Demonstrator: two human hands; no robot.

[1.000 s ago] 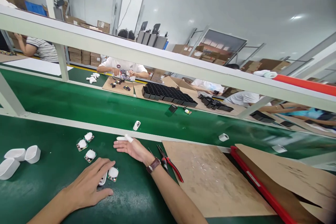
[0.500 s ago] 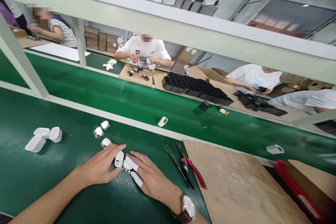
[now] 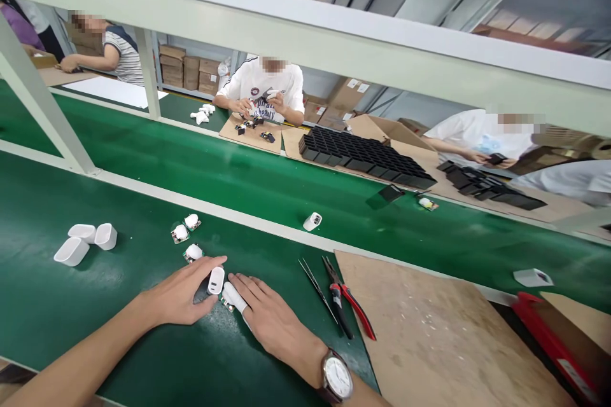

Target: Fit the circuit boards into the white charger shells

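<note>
A white plastic charger housing (image 3: 216, 280), its slotted end facing up, is between the thumb and index finger of my left hand (image 3: 184, 292), which is closed around it. My right hand (image 3: 270, 311) is just to the right, with white finger cots and a wristwatch. Its fingers are pressed together over a small circuit board (image 3: 228, 304), mostly hidden, with one edge showing beside the housing. Behind my left hand are circuit boards with white tops (image 3: 193, 252). Farther left, several open white housings (image 3: 71, 251) lie on the green table (image 3: 143, 229).
Tweezers (image 3: 319, 289) and red-handled pliers (image 3: 344, 299) lie right of my hands, by a cardboard sheet (image 3: 429, 324). White housings (image 3: 312, 222) lie on the green conveyor (image 3: 229, 172). Across it, co-workers (image 3: 260, 86) sit near black trays (image 3: 363, 156). A frame post (image 3: 71, 121) stands left.
My right fingers have closed together over the circuit board, covering more of it. My left hand still holds the housing. Items on the conveyor have shifted right in view.
</note>
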